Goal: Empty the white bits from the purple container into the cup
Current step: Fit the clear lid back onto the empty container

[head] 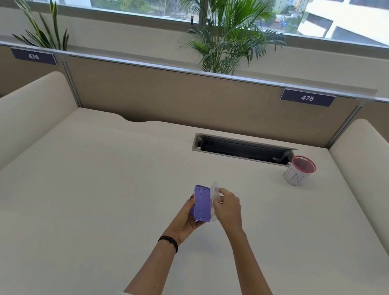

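Purple container (202, 202): rectangular plastic box, held above the counter (90, 185) near its middle, flat purple face turned up toward the camera, small holes visible at both ends of that face. White bits: not visible from this angle.

Left hand (188, 218): clamped on the purple container from below and the left side; dark bracelet (168, 240) on the wrist.

Right hand (226, 208): closed on a clear plastic lid (214, 198) at the container's right edge. Lid touches the box; whether it is seated or coming away cannot be told.

Cup (299, 170): white, red rim, red mesh inside, lettering on its side; upright on the counter, well apart from the hands, to the far right.

Cable slot (243, 149): open recess in the counter, just left of the cup.

Desk divider (193, 99): beige panel behind the counter, number plate 475 (307, 97).
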Demonstrator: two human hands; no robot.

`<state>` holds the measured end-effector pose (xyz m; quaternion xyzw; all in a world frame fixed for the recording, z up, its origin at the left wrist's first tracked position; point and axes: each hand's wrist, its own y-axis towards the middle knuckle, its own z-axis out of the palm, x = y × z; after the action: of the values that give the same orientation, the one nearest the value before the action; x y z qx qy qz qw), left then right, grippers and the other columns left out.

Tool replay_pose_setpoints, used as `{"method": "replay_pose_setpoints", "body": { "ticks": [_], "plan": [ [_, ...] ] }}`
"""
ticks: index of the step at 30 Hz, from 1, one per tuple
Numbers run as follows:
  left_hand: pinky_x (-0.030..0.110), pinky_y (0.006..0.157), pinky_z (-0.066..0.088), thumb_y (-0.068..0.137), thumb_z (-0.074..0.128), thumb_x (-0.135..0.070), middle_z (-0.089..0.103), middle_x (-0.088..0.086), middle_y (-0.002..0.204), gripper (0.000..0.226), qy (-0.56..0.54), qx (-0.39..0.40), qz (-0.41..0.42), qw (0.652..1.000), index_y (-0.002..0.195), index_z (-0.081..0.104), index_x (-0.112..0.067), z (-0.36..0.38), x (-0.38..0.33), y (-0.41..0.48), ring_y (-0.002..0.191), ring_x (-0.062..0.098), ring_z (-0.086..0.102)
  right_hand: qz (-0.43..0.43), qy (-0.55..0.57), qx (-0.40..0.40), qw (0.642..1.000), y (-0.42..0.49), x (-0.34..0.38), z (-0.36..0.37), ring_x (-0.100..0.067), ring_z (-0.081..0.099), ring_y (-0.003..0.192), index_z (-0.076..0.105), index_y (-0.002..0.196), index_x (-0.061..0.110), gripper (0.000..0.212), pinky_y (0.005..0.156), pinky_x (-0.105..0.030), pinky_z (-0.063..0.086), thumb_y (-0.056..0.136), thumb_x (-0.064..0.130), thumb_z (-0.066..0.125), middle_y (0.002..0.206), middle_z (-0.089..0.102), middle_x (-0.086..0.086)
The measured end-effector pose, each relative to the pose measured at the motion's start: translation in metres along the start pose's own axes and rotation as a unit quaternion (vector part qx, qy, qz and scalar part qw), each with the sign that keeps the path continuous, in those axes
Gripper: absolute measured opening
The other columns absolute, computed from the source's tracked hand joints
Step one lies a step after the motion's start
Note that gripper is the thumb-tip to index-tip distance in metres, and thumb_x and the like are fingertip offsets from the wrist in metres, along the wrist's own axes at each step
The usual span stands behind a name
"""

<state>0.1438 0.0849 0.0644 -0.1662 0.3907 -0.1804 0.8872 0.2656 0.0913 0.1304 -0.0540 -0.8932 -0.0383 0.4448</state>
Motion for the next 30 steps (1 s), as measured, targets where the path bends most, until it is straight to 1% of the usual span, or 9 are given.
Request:
{"method": "replay_pose_setpoints", "body": {
  "ticks": [4,7,11,14,17,20,23,25,30],
  "plan": [
    [0.034,0.071,0.061,0.098,0.045,-0.029,0.076,0.006,0.096,0.03,0.01,0.005,0.015,1.0,0.118,0.062,-0.014,0.003,-0.001,0.005,0.081,0.02,0.073,-0.029,-0.046,0.052,0.997,0.0,0.004,-0.002,-0.027,0.067,0.092,0.061,0.117,0.01,0.031,0.073,-0.036,0.057,0.088,0.018,0.053,0.107,0.071,-0.014],
    [0.034,0.065,0.061,0.098,0.046,-0.027,0.076,0.006,0.09,0.028,0.007,-0.007,0.018,1.0,0.118,0.06,-0.013,0.006,0.001,0.009,0.076,0.019,0.073,-0.06,-0.118,0.069,0.989,-0.002,0.01,-0.001,-0.03,0.066,0.088,0.057,0.12,0.007,0.035,0.074,-0.039,0.056,0.088,0.021,0.053,0.104,0.07,-0.016],
    [0.03,0.056,0.059,0.097,0.048,-0.025,0.075,0.004,0.082,0.025,0.01,-0.023,0.015,1.0,0.116,0.056,-0.011,0.01,0.003,0.013,0.068,0.016,0.071,-0.079,-0.216,0.1,0.968,-0.005,0.017,0.007,-0.03,0.066,0.083,0.058,0.109,0.006,0.025,0.068,-0.033,0.052,0.093,0.02,0.045,0.095,0.07,-0.017],
    [0.027,0.052,0.056,0.097,0.048,-0.027,0.074,0.002,0.076,0.025,0.01,-0.019,0.01,1.0,0.114,0.055,-0.011,0.012,0.005,0.014,0.061,0.013,0.07,-0.082,-0.236,0.107,0.962,-0.006,0.016,0.01,-0.03,0.065,0.081,0.056,0.102,0.009,0.019,0.064,-0.031,0.049,0.095,0.018,0.041,0.092,0.068,-0.018],
    [0.029,0.055,0.058,0.097,0.048,-0.027,0.073,0.005,0.086,0.023,0.009,-0.018,0.003,1.0,0.111,0.058,-0.012,0.011,0.005,0.016,0.072,0.016,0.071,-0.08,-0.257,0.11,0.957,-0.005,0.015,0.013,-0.029,0.065,0.083,0.054,0.106,0.009,0.022,0.061,-0.029,0.044,0.098,0.018,0.036,0.095,0.068,-0.018],
    [0.029,0.058,0.058,0.098,0.047,-0.025,0.067,0.01,0.097,0.024,0.009,-0.019,0.0,1.0,0.115,0.055,-0.01,0.017,0.004,0.018,0.083,0.02,0.065,-0.077,-0.282,0.117,0.949,-0.002,0.014,0.013,-0.03,0.065,0.086,0.05,0.113,0.007,0.025,0.064,-0.032,0.047,0.099,0.017,0.032,0.099,0.067,-0.017],
    [0.028,0.06,0.058,0.098,0.047,-0.024,0.065,0.009,0.096,0.025,-0.001,-0.017,0.009,1.0,0.117,0.053,-0.008,0.028,0.002,0.019,0.085,0.02,0.062,-0.083,-0.288,0.119,0.946,0.005,0.015,0.008,-0.03,0.064,0.084,0.047,0.114,0.007,0.022,0.061,-0.031,0.042,0.097,0.01,0.034,0.101,0.064,-0.016],
    [0.028,0.064,0.058,0.098,0.047,-0.023,0.065,0.01,0.097,0.027,-0.004,-0.016,0.018,1.0,0.119,0.052,-0.006,0.036,-0.001,0.022,0.086,0.02,0.062,-0.08,-0.295,0.123,0.944,0.01,0.02,0.006,-0.03,0.064,0.085,0.044,0.119,0.007,0.026,0.062,-0.03,0.041,0.095,0.007,0.036,0.104,0.062,-0.017],
    [0.037,0.095,0.047,0.098,0.048,-0.02,0.055,0.02,0.123,0.04,-0.008,-0.006,0.014,1.0,0.132,0.047,0.0,0.055,-0.002,0.03,0.108,0.028,0.056,-0.046,-0.309,0.118,0.942,0.015,0.024,0.001,-0.029,0.064,0.094,0.036,0.13,0.005,0.037,0.076,-0.031,0.051,0.093,0.003,0.039,0.114,0.06,-0.016]
  ]
}}
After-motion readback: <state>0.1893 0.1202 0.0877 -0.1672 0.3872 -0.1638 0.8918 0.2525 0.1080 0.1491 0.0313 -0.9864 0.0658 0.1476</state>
